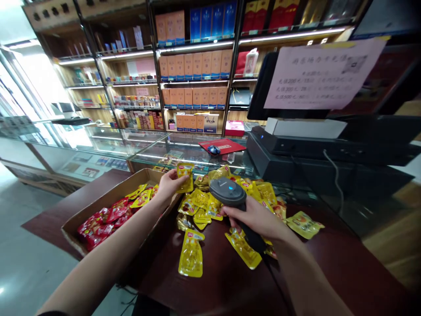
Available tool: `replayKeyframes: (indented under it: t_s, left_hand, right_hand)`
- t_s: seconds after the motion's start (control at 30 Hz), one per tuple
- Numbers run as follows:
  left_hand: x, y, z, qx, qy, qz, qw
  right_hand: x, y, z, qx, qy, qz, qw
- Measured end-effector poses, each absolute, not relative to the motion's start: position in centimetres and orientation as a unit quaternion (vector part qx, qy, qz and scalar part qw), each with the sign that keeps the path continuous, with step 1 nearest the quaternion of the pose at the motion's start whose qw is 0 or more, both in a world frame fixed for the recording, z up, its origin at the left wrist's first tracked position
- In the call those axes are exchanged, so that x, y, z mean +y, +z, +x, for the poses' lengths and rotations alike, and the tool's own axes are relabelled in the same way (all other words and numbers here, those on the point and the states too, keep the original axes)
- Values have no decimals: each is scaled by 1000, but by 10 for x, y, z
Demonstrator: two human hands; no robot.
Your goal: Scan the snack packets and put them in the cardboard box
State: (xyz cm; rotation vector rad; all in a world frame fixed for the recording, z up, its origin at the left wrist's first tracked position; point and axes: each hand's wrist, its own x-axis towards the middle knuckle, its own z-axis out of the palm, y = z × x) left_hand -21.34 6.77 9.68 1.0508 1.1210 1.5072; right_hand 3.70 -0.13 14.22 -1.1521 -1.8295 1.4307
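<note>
left hand: grip clamped on a small shiny yellow plastic packet, thumb against the near face, held upright by its left side, probably so most of the face stays uncovered. packet is up off the desk, just left of the scanner head, not touching it.

right hand: grip wrapped around the handle of a dark grey-black handheld scanner with a blue light on top. handle held, likely to leave the broad head free; its window faces away, can't tell exactly where it aims. thin black cable trails from the handle base toward the near edge, clear of the head.

loose heap of yellow and gold foil packets on the dark reddish-brown desk, under and around the scanner, seemingly kept within easy reach of both hands. single yellow packet lies flat nearer the person, apart from the heap; pale yellow-green packet flat at right.

long open brown cardboard box beside the heap, below the left arm: red shiny packets at the near end, yellow ones farther in; the walls presumably stop them sliding off.
</note>
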Motion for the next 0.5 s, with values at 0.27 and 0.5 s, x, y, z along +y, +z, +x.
replayKeyframes:
  t_s: [0.27,0.5]
  left_hand:
    - [55,123,-287,545,639,469,273]
    - [24,110,-265,587,414,658,228]
  right_hand:
    - [-5,139,32,-677,547,-407,276]
    - [-8,139,27,-668,565,-393,282]
